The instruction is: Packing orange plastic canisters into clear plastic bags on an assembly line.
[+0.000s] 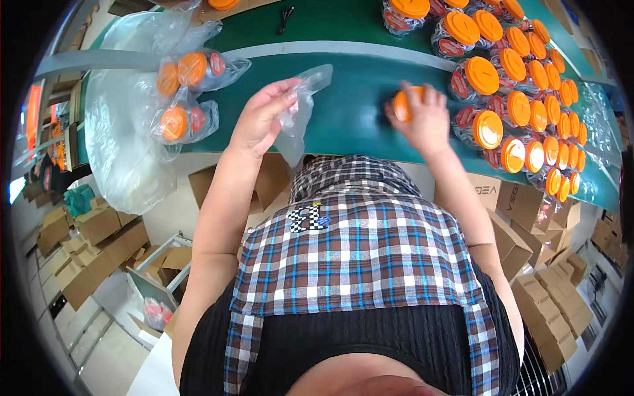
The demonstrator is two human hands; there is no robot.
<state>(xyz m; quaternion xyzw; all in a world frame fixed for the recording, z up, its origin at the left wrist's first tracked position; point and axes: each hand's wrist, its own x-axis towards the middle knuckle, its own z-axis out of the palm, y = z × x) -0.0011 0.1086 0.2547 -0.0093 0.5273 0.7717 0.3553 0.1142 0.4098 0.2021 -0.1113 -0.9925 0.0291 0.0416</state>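
Note:
My left hand [267, 113] is closed on a clear plastic bag [302, 119], which hangs limp from the pinched fingers above the green table [343, 92]. To its right, my right hand [426, 121] grips a jar by its orange lid [405, 105]; the jar's body is hidden under the hand. Beside that hand stand rows of clear jars [480, 76] with orange lids and red labels. On the left of the table lie several orange-lidded jars [193, 68] in clear bags, resting on a large sheet of clear plastic [119, 125].
A small black cable [285, 20] lies at the table's far side. A pale strip [330, 47] runs across the table. Open cardboard boxes [257, 181] sit below the near edge, and more cartons [99, 231] stack on the floor at left and right [548, 317].

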